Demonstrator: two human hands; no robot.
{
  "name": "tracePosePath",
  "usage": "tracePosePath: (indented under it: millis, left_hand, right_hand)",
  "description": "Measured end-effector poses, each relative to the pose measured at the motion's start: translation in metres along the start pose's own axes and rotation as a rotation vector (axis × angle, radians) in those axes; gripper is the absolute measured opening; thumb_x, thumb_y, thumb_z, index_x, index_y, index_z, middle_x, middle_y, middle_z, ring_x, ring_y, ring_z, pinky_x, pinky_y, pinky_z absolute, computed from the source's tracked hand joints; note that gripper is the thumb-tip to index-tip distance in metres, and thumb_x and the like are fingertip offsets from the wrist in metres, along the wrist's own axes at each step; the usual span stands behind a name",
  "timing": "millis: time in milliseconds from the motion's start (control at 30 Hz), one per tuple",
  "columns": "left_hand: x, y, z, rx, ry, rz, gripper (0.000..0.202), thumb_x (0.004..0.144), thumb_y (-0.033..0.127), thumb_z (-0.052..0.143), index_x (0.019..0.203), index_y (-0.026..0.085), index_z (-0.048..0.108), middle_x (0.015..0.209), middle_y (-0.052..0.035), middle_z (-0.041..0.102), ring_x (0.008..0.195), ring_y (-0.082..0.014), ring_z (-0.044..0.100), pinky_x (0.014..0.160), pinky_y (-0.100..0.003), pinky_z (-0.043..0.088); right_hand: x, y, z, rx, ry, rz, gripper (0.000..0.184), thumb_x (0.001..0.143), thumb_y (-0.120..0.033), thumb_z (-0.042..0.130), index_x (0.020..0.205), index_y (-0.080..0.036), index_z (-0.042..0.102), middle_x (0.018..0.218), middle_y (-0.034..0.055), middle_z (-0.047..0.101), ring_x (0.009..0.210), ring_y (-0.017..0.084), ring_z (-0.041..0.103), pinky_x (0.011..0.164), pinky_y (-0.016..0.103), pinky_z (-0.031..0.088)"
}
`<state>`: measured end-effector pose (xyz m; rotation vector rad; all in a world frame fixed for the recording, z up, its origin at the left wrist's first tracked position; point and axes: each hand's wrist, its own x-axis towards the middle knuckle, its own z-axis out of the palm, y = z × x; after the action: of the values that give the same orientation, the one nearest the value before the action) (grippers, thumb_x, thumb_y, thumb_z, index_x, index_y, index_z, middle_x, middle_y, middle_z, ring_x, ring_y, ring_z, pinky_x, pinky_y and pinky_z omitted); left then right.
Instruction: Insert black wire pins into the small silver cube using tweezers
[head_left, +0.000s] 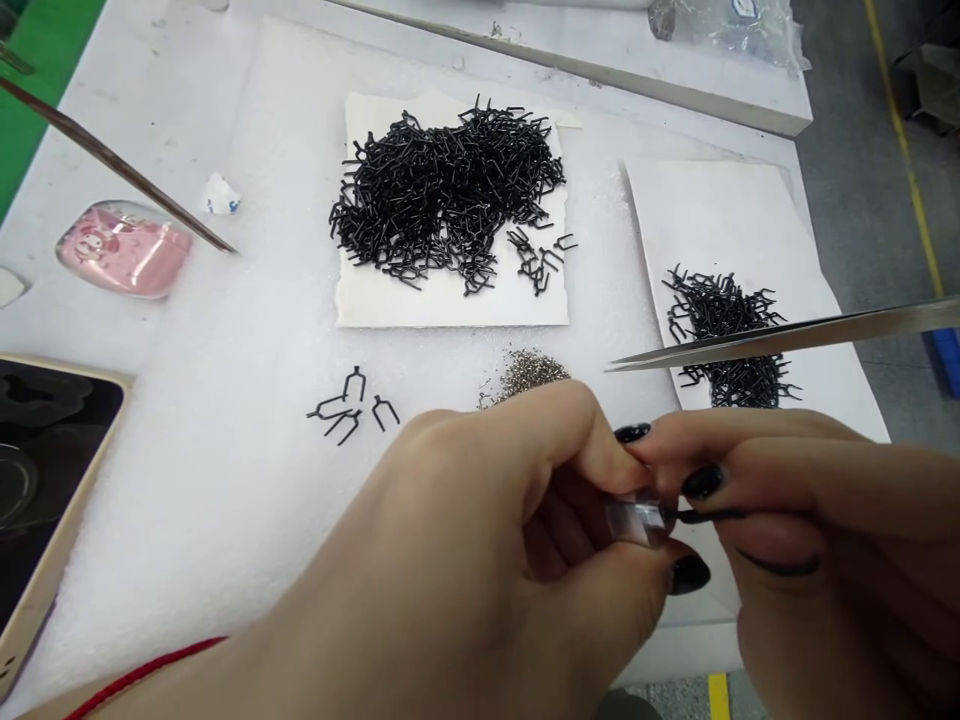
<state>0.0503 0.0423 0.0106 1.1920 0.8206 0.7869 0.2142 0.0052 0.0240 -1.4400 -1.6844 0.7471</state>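
Observation:
My left hand [480, 540] is closed, its thumb and index finger pinching a small, shiny, clear block [636, 520]. Close against it, my right hand [817, 540] pinches a thin black piece [697, 516] whose end meets the block. How far the piece goes in is hidden. Above my right fingers, tweezers [750, 345] reach in from the right edge, tips close together; where they are held is out of view. Behind my left hand lies a heap of tiny metal bits [534, 370]. A few loose black forked pieces [349, 408] lie to the left.
A large pile of black forked pieces [450, 180] covers a white card [450, 310]. A smaller pile [735, 300] rests on white paper [712, 200] at right. At left are a phone [60, 470], a pink case [124, 250] and a thin brown pointed tool [127, 170].

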Motion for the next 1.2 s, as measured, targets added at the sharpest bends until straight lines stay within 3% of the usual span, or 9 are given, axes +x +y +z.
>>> tracePosePath:
  millis: [200,433,567,733,867,1000,1200]
  left_hand:
    - [-0.003,0.001,0.001,-0.030,0.036,0.020,0.023,0.065,-0.004,0.064,0.073,0.016,0.057,0.047,0.0100,0.055,0.031,-0.0015,0.046,0.031,-0.003,0.038]
    - [-0.002,0.006,-0.002,0.061,0.051,-0.001,0.024,0.066,-0.004,0.062,0.076,0.017,0.058,0.052,0.0089,0.059,0.035,-0.0022,0.050,0.033,-0.004,0.040]
    - [-0.002,0.008,-0.003,0.167,0.012,0.101,0.020,0.069,0.001,0.060,0.078,0.019,0.058,0.051,0.0089,0.056,0.039,-0.0046,0.053,0.034,-0.008,0.043]
    - [0.006,0.009,-0.008,0.460,-0.066,0.225,0.009,0.079,0.019,0.059,0.086,0.023,0.063,0.057,0.0032,0.059,0.061,-0.0170,0.065,0.042,-0.022,0.051]
    - [0.010,0.011,-0.010,0.506,-0.062,0.279,0.008,0.079,0.023,0.058,0.085,0.023,0.064,0.056,0.0026,0.057,0.063,-0.0181,0.065,0.042,-0.022,0.050]
    - [0.001,0.013,-0.007,0.343,-0.048,0.177,0.011,0.077,0.015,0.056,0.083,0.022,0.062,0.055,0.0048,0.057,0.053,-0.0136,0.062,0.039,-0.019,0.048]
    - [-0.004,0.016,-0.003,0.166,-0.013,-0.153,0.018,0.072,0.005,0.061,0.075,0.021,0.054,0.055,0.0098,0.057,0.041,-0.0045,0.052,0.038,-0.010,0.044]
  right_hand:
    - [-0.009,0.000,-0.002,-0.150,0.073,-0.004,0.014,0.094,-0.027,0.055,0.088,-0.028,0.068,0.101,-0.0027,0.072,0.083,0.015,0.071,0.074,0.020,0.059]
    - [-0.010,-0.002,-0.003,-0.114,0.052,0.020,0.011,0.092,-0.026,0.058,0.087,-0.028,0.068,0.105,-0.0031,0.072,0.086,0.016,0.072,0.078,0.021,0.059]
    - [-0.007,-0.001,-0.003,-0.109,0.039,0.024,0.011,0.093,-0.024,0.058,0.092,-0.029,0.069,0.107,-0.0031,0.071,0.087,0.016,0.071,0.077,0.020,0.059]
    - [-0.012,-0.002,-0.002,-0.083,0.038,0.023,0.010,0.092,-0.024,0.059,0.090,-0.028,0.068,0.106,-0.0030,0.070,0.087,0.015,0.071,0.078,0.019,0.059]
    - [-0.015,-0.003,-0.002,-0.127,0.069,0.068,0.014,0.096,-0.032,0.054,0.089,-0.028,0.066,0.107,-0.0020,0.070,0.090,0.016,0.071,0.078,0.021,0.059]
    - [-0.007,-0.001,-0.003,-0.081,0.040,0.039,0.010,0.092,-0.036,0.060,0.089,-0.030,0.067,0.098,0.0017,0.072,0.087,0.021,0.071,0.071,0.028,0.061]
    - [0.007,-0.005,0.004,0.043,-0.043,0.046,0.018,0.079,-0.046,0.074,0.088,-0.032,0.068,0.090,0.0046,0.071,0.090,0.030,0.070,0.062,0.034,0.062]
